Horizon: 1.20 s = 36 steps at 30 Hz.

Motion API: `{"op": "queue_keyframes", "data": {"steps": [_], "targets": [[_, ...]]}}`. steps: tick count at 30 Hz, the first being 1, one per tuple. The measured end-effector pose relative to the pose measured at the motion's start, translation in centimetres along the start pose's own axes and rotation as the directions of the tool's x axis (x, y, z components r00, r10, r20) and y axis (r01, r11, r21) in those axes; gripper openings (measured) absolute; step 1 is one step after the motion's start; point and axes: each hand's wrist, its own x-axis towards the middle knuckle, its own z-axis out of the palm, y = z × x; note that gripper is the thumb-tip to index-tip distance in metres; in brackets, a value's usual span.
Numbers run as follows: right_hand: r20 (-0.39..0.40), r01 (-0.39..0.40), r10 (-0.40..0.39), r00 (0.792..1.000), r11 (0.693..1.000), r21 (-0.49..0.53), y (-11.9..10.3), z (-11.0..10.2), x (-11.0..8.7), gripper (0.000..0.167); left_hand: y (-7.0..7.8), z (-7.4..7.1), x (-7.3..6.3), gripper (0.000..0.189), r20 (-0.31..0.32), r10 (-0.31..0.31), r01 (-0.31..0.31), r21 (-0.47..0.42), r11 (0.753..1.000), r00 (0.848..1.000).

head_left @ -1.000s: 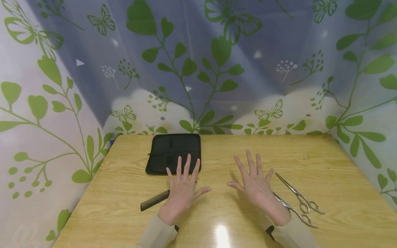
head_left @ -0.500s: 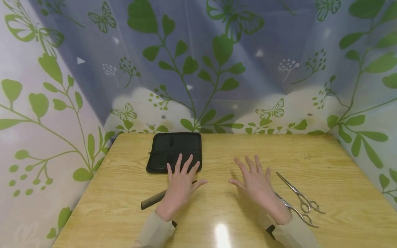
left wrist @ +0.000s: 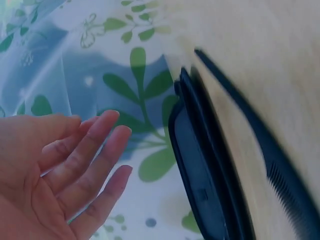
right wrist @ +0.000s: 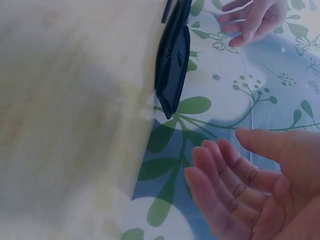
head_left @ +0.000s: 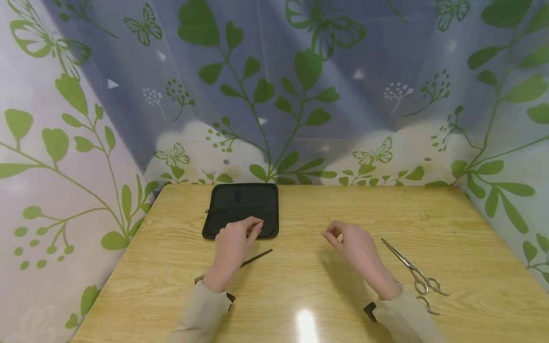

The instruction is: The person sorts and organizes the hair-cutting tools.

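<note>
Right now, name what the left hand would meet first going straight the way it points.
Likely the flat, squarish black zip case, though depth is unclear and the left hand may pass above it.

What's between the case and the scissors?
In the head view, the right hand is between the case and scissors; case to hand is bare table.

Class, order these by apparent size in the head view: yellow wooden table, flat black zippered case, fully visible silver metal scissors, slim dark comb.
1. Yellow wooden table
2. Flat black zippered case
3. Silver metal scissors, slim dark comb: unsure, comb partly hidden.
</note>
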Motion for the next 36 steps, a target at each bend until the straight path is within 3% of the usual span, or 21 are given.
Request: {"op": "queue_keyframes", "data": {"steps": [7,10,15,20,25,27,33,36], "targets": [[-0.006,0.006,-0.006,1.0,1.0,-0.001,-1.2,0.4,2.0,0.018,-2.3,-1.3,1.0,0.014,0.002,-0.092,0.092,0.022,0.996,0.996],[0.002,0.011,-0.011,1.0,1.0,0.019,-1.7,0.9,2.9,0.015,-3.4,-1.9,1.4,0.015,0.045,-0.136,0.135,0.01,0.991,0.99],[0.033,0.025,-0.027,0.999,0.998,0.059,-2.4,2.0,4.7,0.021,-5.6,-2.9,2.1,0.02,0.158,-0.199,0.203,-0.005,0.979,0.967],[0.078,0.014,-0.021,0.997,0.996,0.094,-3.3,3.4,6.4,0.034,-8.0,-3.2,2.8,0.026,0.252,-0.26,0.263,0.022,0.965,0.932],[0.114,-0.014,-0.001,0.993,0.992,0.126,-3.9,4.8,7.7,0.042,-9.9,-2.9,3.1,0.037,0.303,-0.331,0.308,0.122,0.943,0.894],[0.122,-0.017,0.002,0.993,0.992,0.127,-4.0,5.3,8.2,0.043,-10.5,-2.8,3.1,0.041,0.315,-0.354,0.321,0.153,0.935,0.881],[0.178,-0.046,0.027,0.984,0.993,0.105,-4.3,6.9,9.8,0.044,-11.9,-2.5,3.4,0.045,0.379,-0.437,0.396,0.185,0.9,0.816],[0.216,-0.07,0.045,0.975,0.991,0.113,-4.6,7.7,10.5,0.048,-12.4,-2.4,3.6,0.044,0.406,-0.444,0.398,0.197,0.896,0.799]]}}
